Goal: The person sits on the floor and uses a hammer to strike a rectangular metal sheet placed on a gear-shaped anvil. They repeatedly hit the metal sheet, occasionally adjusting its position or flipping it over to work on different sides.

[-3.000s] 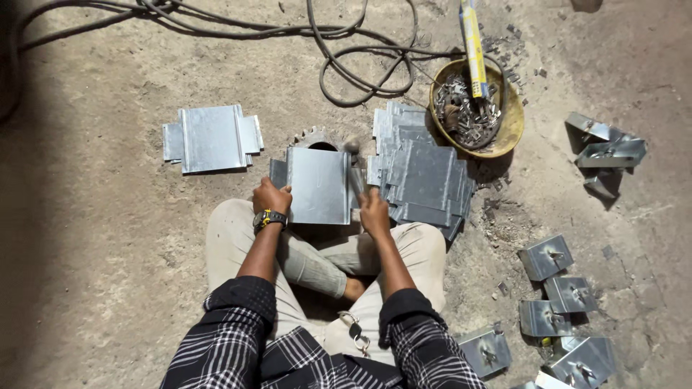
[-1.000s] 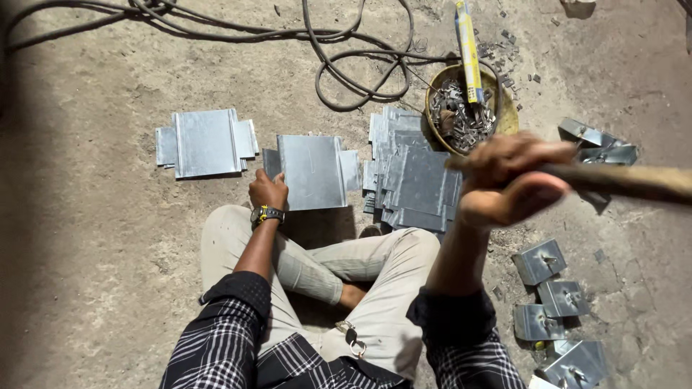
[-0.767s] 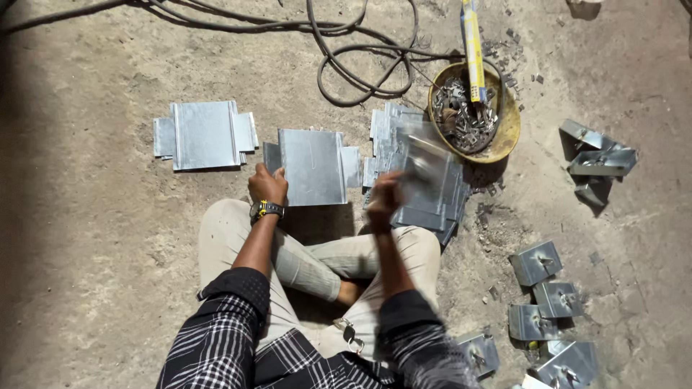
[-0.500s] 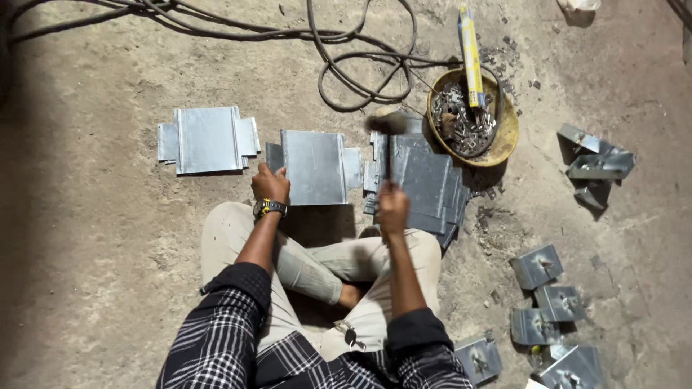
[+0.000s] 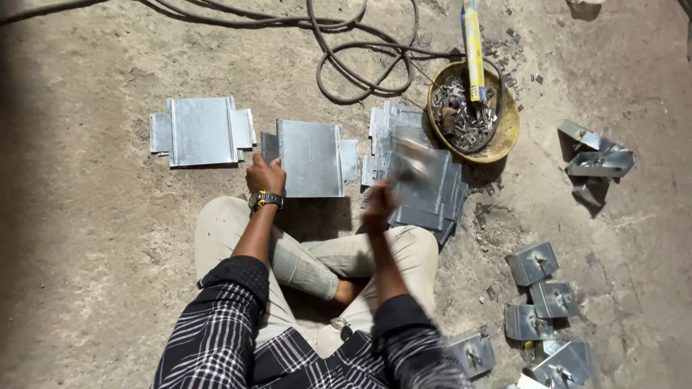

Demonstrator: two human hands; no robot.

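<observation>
Your left hand (image 5: 264,175) is pressing down on the lower left corner of the flat metal sheet (image 5: 311,158), fingers curled over its edge, pinning it to the floor (image 5: 108,238) just ahead of your crossed legs. Your right hand (image 5: 378,196) is blurred in motion, its grip closed around what is looking like a hammer handle, with the smeared head (image 5: 412,151) hanging over the stack of sheets (image 5: 425,191); how tightly it is closing you cannot tell from the blur. The pinned sheet is lying to the left of that right hand, close by, its long axis running away from you, its small side tabs sticking out left and right. So the left hand is the nearer one and is touching it, while the right is sitting just off its right edge, between the sheet and the yellow bowl of small metal parts (image 5: 472,115)
</observation>
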